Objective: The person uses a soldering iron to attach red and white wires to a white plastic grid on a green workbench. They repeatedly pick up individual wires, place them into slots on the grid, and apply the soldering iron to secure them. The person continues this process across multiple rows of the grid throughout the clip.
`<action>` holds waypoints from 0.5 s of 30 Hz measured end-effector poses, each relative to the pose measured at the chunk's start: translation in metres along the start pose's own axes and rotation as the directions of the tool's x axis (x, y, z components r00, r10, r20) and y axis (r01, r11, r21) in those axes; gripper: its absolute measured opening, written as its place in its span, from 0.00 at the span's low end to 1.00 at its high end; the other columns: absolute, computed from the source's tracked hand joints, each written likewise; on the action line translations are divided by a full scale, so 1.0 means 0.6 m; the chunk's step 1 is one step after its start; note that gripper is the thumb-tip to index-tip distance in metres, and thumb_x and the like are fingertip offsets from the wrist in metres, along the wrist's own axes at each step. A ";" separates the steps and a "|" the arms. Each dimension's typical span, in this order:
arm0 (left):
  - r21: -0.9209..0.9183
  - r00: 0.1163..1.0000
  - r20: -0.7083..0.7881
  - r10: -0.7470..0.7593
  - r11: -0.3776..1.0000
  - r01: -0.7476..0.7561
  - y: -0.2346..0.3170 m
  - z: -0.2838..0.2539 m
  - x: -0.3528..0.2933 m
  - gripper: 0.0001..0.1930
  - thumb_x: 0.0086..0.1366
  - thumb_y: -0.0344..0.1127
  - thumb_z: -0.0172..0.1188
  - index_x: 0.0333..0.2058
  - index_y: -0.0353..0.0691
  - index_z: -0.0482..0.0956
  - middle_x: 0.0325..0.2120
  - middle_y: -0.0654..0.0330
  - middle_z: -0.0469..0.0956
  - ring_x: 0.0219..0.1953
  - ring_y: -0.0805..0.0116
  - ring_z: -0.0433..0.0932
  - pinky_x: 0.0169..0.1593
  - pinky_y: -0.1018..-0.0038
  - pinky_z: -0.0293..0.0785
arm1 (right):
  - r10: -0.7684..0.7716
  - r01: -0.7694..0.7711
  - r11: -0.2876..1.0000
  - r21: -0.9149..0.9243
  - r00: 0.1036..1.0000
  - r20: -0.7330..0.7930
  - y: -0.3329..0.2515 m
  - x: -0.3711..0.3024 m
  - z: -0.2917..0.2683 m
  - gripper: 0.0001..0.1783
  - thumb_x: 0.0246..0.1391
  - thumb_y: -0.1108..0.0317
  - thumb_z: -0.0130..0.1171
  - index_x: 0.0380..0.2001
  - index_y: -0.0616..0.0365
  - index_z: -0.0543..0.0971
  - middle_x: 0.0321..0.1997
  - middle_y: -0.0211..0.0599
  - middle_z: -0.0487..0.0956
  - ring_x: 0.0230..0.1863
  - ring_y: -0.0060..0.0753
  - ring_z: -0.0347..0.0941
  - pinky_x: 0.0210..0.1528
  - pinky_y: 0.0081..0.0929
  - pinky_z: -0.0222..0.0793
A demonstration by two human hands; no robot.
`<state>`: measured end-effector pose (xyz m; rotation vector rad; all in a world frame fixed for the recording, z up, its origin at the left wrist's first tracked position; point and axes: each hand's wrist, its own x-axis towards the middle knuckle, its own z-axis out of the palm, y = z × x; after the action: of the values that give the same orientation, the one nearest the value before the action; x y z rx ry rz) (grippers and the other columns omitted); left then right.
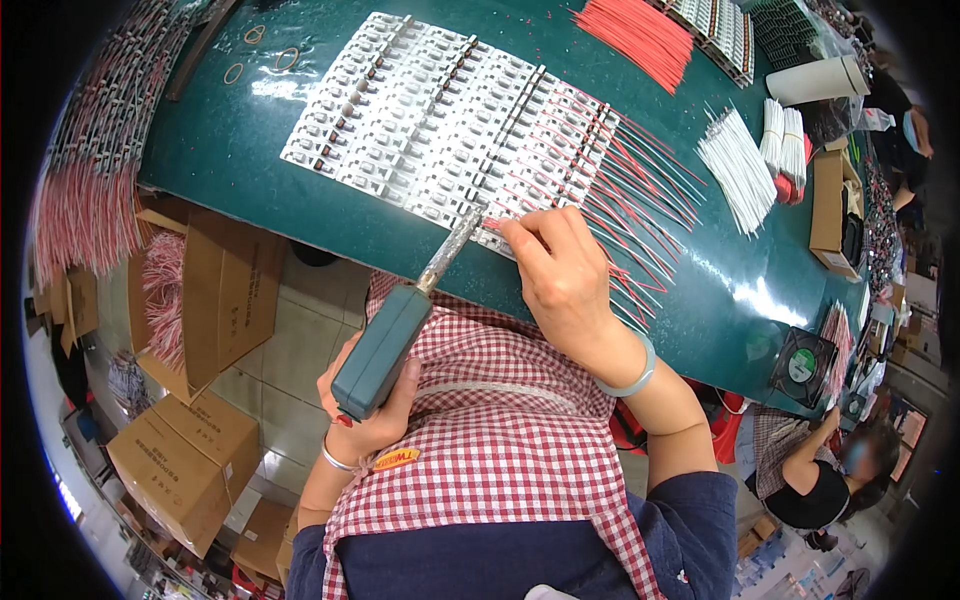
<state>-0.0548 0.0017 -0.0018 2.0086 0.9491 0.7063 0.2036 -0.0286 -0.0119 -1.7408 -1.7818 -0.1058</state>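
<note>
My left hand is wrapped around a dark green gun-shaped hand tool with a long silver barrel. The barrel's tip meets the near edge of a white board that holds rows of small white and dark parts. My right hand is closed in a pinch at the board's near right corner, where a short red wire shows at the fingertips. Red and white wires fan out from the board's right side, some passing under and beside my right hand. Their ends under the hand are hidden.
On the green table lie rubber bands, bundles of red wires and white wires. Finished-looking wire strands hang at the left edge. Cardboard boxes stand below left. A person works at right.
</note>
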 end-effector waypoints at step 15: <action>0.023 0.999 0.036 -0.002 1.000 0.001 0.006 -0.001 0.005 0.12 0.53 0.24 0.69 0.37 0.29 0.82 0.35 0.48 0.81 0.31 0.58 0.83 0.35 0.71 0.79 | 0.002 -0.001 1.000 -0.021 1.000 0.019 -0.001 -0.002 0.001 0.16 0.41 0.81 0.61 0.39 0.68 0.81 0.34 0.39 0.75 0.34 0.38 0.69 0.32 0.30 0.70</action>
<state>-0.0522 0.0031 0.0022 2.0340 0.9412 0.6584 0.2030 -0.0293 -0.0127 -1.7633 -1.7990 -0.1085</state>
